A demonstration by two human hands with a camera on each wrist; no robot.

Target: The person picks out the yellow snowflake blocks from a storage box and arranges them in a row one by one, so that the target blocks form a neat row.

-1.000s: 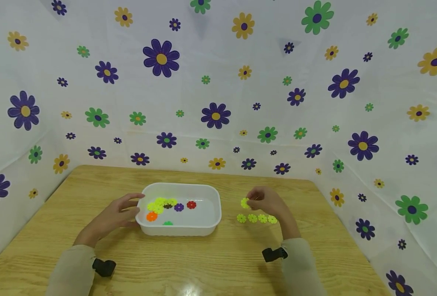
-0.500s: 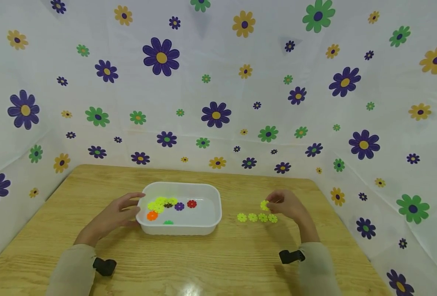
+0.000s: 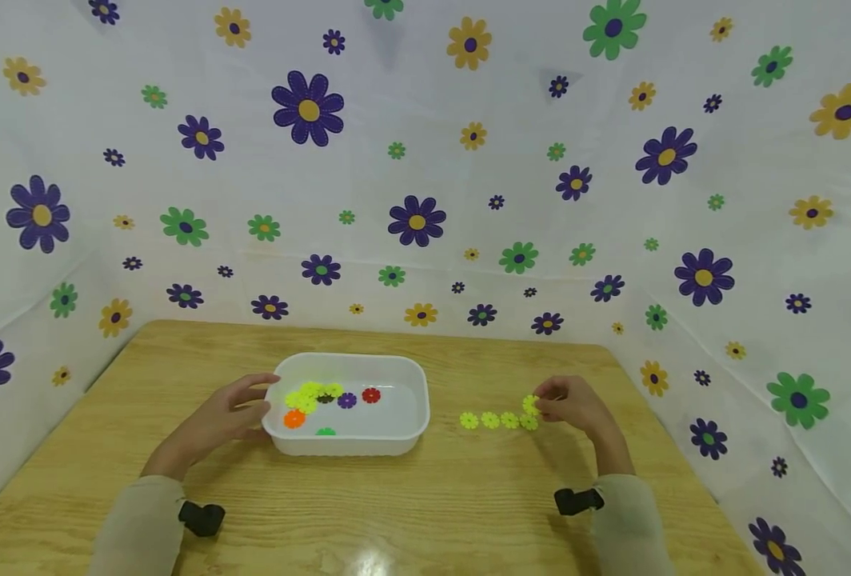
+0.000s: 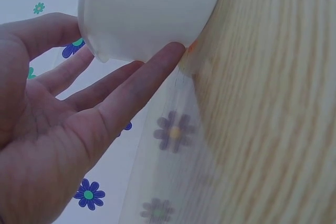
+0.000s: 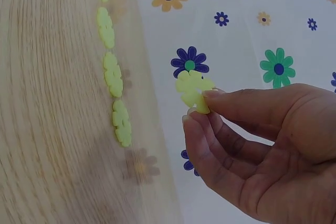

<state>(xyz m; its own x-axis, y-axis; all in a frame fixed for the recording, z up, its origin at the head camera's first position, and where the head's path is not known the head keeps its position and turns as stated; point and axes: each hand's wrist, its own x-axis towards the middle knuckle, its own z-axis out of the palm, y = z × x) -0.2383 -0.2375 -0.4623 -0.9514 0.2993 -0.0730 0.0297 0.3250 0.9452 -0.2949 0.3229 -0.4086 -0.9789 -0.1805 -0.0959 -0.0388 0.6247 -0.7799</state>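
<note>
Between thumb and fingertips, my right hand (image 3: 575, 400) pinches a yellow flower-shaped plastic piece (image 5: 188, 83). It is held above the right end of a row of yellow flower pieces (image 3: 490, 420) lying on the wooden table. In the right wrist view the row runs down the left side, flat on the wood. My left hand (image 3: 227, 408) touches the left end of a white plastic tub (image 3: 346, 448), fingers extended. The left wrist view shows its fingertips against the tub's outer wall (image 4: 147, 14) and lower edge.
Inside the tub are several yellow flower pieces (image 3: 309, 392), plus an orange one (image 3: 294, 418), a purple one (image 3: 347, 400), a red one (image 3: 371, 395), a green one (image 3: 325, 432) and a dark one. A flower-printed white sheet (image 3: 368, 176) stands behind the table (image 3: 310, 512).
My right hand has moved to the right with its yellow flower piece, from above the row's left end to above its right end. The left hand stays at the tub.
</note>
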